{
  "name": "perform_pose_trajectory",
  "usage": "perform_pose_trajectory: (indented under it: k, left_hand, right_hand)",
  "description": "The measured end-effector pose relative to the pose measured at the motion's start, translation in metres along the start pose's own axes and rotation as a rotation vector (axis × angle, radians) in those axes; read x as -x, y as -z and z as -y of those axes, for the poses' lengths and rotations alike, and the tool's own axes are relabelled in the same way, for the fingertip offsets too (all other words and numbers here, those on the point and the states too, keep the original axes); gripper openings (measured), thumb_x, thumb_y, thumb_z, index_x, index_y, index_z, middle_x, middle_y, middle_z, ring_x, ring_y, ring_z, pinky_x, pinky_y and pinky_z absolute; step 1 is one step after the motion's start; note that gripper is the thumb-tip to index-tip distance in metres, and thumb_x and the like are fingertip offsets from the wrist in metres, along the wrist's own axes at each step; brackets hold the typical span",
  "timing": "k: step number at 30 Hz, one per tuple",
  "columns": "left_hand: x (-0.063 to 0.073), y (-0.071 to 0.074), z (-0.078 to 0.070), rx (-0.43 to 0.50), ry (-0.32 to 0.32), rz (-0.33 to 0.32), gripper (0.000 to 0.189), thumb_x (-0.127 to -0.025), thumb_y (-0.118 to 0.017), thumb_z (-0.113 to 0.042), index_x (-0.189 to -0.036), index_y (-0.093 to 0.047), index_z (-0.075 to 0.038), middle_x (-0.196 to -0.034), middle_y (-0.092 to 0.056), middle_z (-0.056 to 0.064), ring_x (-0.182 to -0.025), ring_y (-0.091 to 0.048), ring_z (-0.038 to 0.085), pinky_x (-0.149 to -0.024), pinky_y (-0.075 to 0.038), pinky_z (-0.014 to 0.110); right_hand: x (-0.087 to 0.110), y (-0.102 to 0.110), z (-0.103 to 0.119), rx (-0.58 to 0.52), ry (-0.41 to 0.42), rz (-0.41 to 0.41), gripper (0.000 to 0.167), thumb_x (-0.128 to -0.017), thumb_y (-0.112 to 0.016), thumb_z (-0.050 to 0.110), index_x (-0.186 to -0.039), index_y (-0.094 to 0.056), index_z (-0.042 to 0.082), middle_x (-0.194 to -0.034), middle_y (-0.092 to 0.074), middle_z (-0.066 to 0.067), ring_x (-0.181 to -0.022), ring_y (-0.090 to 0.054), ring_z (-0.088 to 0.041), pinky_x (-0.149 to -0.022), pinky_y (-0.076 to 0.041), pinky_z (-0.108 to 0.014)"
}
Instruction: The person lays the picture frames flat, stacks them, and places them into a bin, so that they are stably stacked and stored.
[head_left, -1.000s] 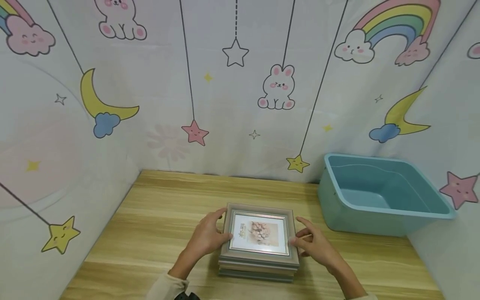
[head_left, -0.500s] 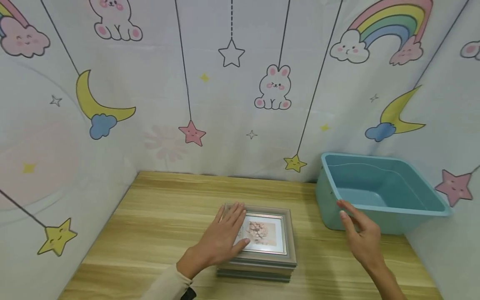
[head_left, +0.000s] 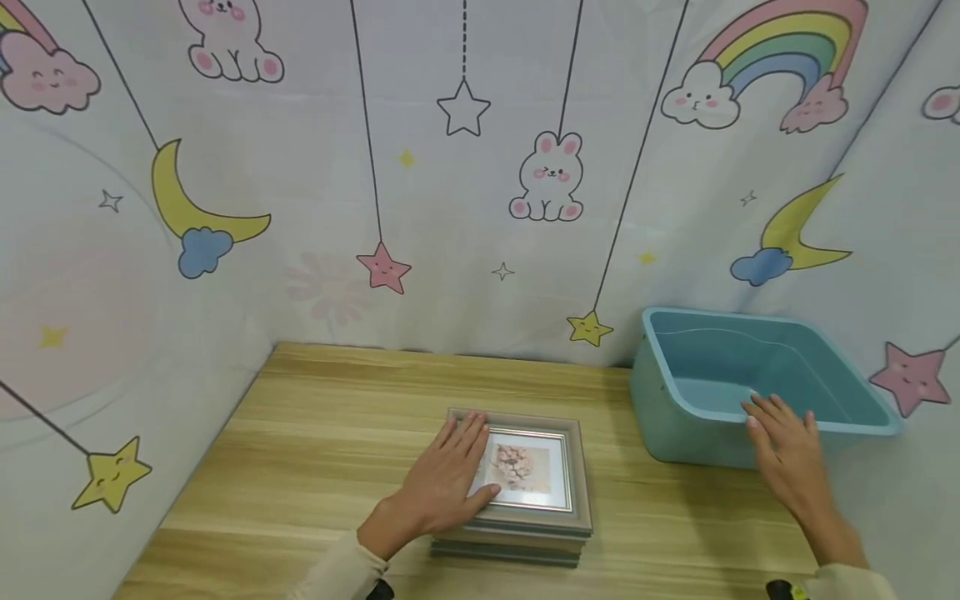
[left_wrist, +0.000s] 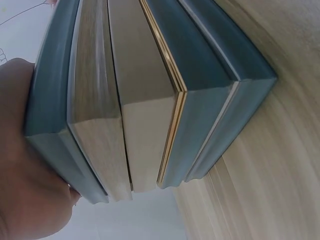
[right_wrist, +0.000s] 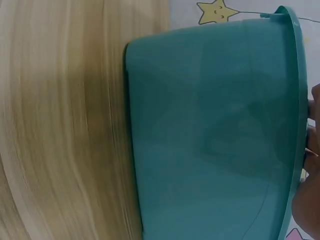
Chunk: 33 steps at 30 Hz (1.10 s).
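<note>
A stack of several picture frames lies on the wooden table, the top one showing a pinkish flower print under glass. My left hand rests flat on the left part of the top frame, fingers extended, hiding some of the print. In the left wrist view the layered edges of the stack appear blue-grey, brown and beige. My right hand is at the front rim of a blue-green plastic tub, fingers relaxed and reaching over the edge with nothing held. The right wrist view shows the fingers right beside the tub's rim.
The light wooden table meets a cloth-covered wall printed with stars, moons and rabbits at the back and both sides. The tub stands in the back right corner, close to the right wall.
My left hand went from the stack's left edge to lying flat on top. My right hand left the stack's right edge and moved right to the tub's rim.
</note>
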<state>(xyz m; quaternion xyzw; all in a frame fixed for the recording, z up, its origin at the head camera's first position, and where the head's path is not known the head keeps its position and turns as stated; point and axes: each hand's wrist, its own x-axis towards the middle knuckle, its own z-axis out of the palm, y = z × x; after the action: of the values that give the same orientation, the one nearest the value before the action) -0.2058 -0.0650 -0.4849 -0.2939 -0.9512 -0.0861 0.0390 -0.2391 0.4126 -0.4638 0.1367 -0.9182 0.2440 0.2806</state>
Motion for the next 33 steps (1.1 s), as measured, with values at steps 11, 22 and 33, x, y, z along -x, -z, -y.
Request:
perform_pose_trajectory:
  k: [11, 22, 33]
  left_hand:
    - [0.000, 0.000, -0.001, -0.011, -0.006, -0.022, 0.079, -0.100, -0.047, -0.050, -0.153, -0.031, 0.006, -0.164, -0.024, 0.021, -0.153, -0.021, 0.031, -0.125, -0.018, 0.050]
    - [0.001, -0.002, -0.001, -0.032, -0.005, -0.022, 0.081, -0.099, -0.045, -0.054, -0.154, -0.030, 0.004, -0.165, -0.023, 0.019, -0.154, -0.021, 0.030, -0.125, -0.020, 0.047]
    - [0.003, -0.003, 0.000, -0.032, -0.006, -0.012, 0.081, -0.099, -0.045, -0.054, -0.154, -0.030, 0.003, -0.165, -0.023, 0.018, -0.154, -0.021, 0.029, -0.125, -0.020, 0.046]
  right_hand:
    - [-0.002, -0.005, 0.005, -0.006, 0.047, -0.006, 0.031, -0.101, -0.056, 0.012, -0.127, -0.064, -0.003, -0.128, -0.059, -0.036, -0.143, -0.037, -0.042, -0.118, -0.002, -0.072]
    - [-0.020, -0.046, 0.066, -0.061, 0.071, -0.013, 0.027, -0.099, -0.060, 0.011, -0.121, -0.067, -0.003, -0.124, -0.063, -0.030, -0.127, -0.044, -0.055, -0.112, -0.004, -0.079]
    - [-0.038, -0.084, 0.129, -0.054, 0.063, 0.091, 0.029, -0.097, -0.062, 0.007, -0.123, -0.068, -0.001, -0.126, -0.065, -0.027, -0.130, -0.047, -0.051, -0.109, -0.018, -0.079]
